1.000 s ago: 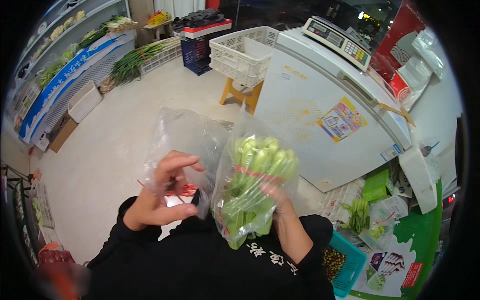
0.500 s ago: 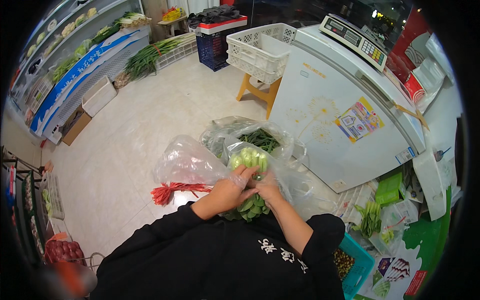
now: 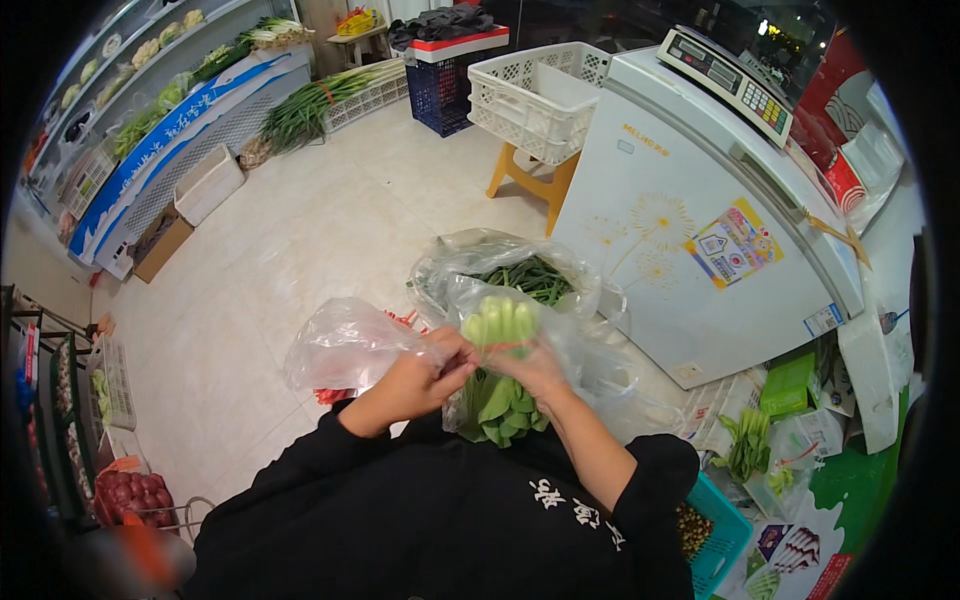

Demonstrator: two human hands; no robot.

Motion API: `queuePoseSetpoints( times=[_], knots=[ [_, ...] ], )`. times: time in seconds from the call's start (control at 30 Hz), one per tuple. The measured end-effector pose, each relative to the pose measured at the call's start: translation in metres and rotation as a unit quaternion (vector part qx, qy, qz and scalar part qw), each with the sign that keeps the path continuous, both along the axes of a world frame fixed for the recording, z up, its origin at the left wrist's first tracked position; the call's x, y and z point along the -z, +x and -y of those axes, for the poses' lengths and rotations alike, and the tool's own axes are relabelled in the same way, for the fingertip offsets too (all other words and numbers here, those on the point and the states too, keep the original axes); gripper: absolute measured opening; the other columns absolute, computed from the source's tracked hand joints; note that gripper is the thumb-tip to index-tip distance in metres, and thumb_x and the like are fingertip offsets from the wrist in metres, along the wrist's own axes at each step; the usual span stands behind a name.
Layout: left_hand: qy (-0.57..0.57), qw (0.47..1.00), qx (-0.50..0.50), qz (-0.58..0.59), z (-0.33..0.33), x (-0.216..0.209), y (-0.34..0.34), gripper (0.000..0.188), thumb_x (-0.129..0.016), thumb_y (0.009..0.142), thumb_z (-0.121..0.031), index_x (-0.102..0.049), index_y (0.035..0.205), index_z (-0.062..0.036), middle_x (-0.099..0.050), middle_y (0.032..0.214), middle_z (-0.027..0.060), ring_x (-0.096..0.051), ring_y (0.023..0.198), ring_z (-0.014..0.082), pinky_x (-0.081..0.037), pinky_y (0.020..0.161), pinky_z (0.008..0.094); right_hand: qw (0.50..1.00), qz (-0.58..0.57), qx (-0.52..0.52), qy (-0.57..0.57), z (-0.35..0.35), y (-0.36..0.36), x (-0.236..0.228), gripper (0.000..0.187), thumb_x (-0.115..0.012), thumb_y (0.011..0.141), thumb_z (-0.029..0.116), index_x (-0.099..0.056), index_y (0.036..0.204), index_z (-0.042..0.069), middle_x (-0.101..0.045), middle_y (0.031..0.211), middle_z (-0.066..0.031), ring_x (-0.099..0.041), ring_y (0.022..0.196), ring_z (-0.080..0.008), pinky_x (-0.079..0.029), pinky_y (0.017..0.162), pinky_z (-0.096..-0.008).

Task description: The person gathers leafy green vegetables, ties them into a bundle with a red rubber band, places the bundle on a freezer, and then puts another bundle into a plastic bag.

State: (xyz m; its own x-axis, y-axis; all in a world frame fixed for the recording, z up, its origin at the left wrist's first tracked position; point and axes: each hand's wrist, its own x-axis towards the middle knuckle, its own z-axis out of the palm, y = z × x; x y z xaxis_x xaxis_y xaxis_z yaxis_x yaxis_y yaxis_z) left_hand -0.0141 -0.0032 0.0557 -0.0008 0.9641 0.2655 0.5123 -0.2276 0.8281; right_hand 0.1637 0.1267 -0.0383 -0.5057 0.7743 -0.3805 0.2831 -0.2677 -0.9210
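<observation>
A bunch of bok choy [image 3: 500,320] is in front of me, pale stem ends pointing away and green leaves [image 3: 508,408] toward my body. My right hand [image 3: 528,368] is closed around its middle, partly behind clear film; a thin reddish line crosses the stems there. Just left of the bunch, my left hand [image 3: 425,375] is closed in a pinch. A clear plastic bag [image 3: 340,345] hangs from its fingers; whether they also pinch something smaller is hidden. Red ties [image 3: 330,396] show under that bag. Beyond the bunch sits an open clear bag [image 3: 440,262] with dark green leafy vegetables [image 3: 530,280].
A white refrigerator [image 3: 665,160] bearing a scale [image 3: 725,85] stands right. A white crate [image 3: 535,105] rests on a yellow stool [image 3: 530,185]. Vegetable shelves [image 3: 190,125] line the left. At lower right are a teal basket [image 3: 735,540] and loose greens [image 3: 745,445]; lower left, a red net sack [image 3: 135,497].
My left hand has drawn back from the bunch toward the left, and the clear bag has shifted with it, covering more of the red ties. My right hand stays on the bok choy.
</observation>
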Motion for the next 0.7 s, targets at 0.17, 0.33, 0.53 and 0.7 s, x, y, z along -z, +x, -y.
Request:
queuePoseSetpoints(
  times=[0.17, 0.33, 0.53, 0.7],
  knots=[
    [-0.125, 0.985, 0.112, 0.032, 0.026, -0.007, -0.028, 0.007, -0.066, 0.091, -0.004, -0.063, 0.097, -0.0034, -0.057, 0.091, 0.0063, -0.058, 0.084, 0.0198, -0.048, 0.073, 0.0318, 0.999, -0.034, 0.012, -0.026, -0.008, 0.007, 0.030, 0.096, -0.095, 0.062, 0.023, -0.043, 0.140, -0.001, -0.059, 0.133, -0.0174, -0.062, 0.115, -0.0246, -0.053, 0.096, -0.0370],
    [-0.134, 0.977, 0.166, -0.002, 0.033, 0.019, -0.029, 0.006, -0.063, 0.091, -0.003, -0.064, 0.097, -0.0050, -0.058, 0.090, 0.0048, -0.057, 0.083, 0.0167, -0.046, 0.070, 0.0294, 0.999, -0.040, -0.021, -0.024, 0.013, -0.009, -0.040, 0.098, -0.095, 0.063, 0.021, -0.040, 0.141, -0.001, -0.059, 0.131, -0.0159, -0.060, 0.117, -0.0261, -0.052, 0.098, -0.0383],
    [-0.135, 0.907, 0.191, 0.349, 0.020, 0.009, -0.021, 0.001, -0.062, 0.093, -0.003, -0.061, 0.094, -0.0035, -0.054, 0.093, 0.0025, -0.053, 0.084, 0.0126, -0.045, 0.074, 0.0290, 0.997, -0.058, -0.029, -0.048, 0.009, -0.007, -0.021, 0.089, -0.092, 0.068, 0.020, -0.043, 0.141, 0.004, -0.062, 0.124, -0.0098, -0.061, 0.114, -0.0212, -0.050, 0.099, -0.0385],
    [-0.232, 0.883, 0.384, 0.141, 0.016, 0.005, -0.014, 0.002, -0.062, 0.092, -0.005, -0.062, 0.093, -0.0029, -0.053, 0.087, 0.0033, -0.052, 0.081, 0.0129, -0.042, 0.072, 0.0283, 0.982, -0.162, -0.090, -0.037, 0.005, 0.001, -0.037, 0.083, -0.088, 0.074, 0.023, -0.044, 0.143, 0.009, -0.061, 0.128, -0.0090, -0.059, 0.118, -0.0233, -0.048, 0.102, -0.0394]
  ],
)
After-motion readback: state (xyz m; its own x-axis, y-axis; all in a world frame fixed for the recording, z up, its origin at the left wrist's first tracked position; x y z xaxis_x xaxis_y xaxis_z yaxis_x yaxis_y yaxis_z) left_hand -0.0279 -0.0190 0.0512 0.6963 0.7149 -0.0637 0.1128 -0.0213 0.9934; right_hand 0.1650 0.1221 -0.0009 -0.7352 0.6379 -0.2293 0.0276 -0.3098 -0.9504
